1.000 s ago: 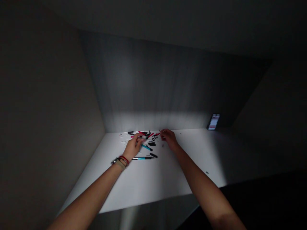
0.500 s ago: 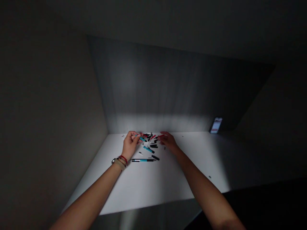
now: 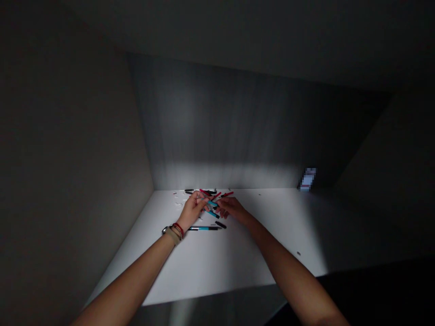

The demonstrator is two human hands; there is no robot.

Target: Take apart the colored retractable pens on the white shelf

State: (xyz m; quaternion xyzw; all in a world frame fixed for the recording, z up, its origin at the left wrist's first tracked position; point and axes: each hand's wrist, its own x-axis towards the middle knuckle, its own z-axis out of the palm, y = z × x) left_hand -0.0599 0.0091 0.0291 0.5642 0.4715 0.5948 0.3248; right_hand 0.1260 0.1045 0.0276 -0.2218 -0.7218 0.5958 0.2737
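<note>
My left hand (image 3: 193,210) is closed around a blue pen barrel (image 3: 212,203), which points to the right above the white table. At the barrel's dark right end, my right hand (image 3: 233,208) has its thumb and fingers pinched together. Whatever lies between those fingertips is too small to make out. Just below the hands lies another blue pen barrel (image 3: 213,214) with a black end. Closer to me, a blue and black pen (image 3: 205,228) rests sideways, partly behind my left wrist. A black pen part (image 3: 220,224) sits beside it.
Red pen parts (image 3: 227,194) and black pen parts (image 3: 189,190) lie scattered behind my hands, near the back wall (image 3: 217,136). Small white bits (image 3: 178,205) are at the left. A phone (image 3: 307,179) leans on the wall at right; a small dark piece (image 3: 298,253) lies near the front edge.
My hands have come together: the left moved right with the blue pen barrel, and the right moved left and down from the loose parts to the barrel's end.
</note>
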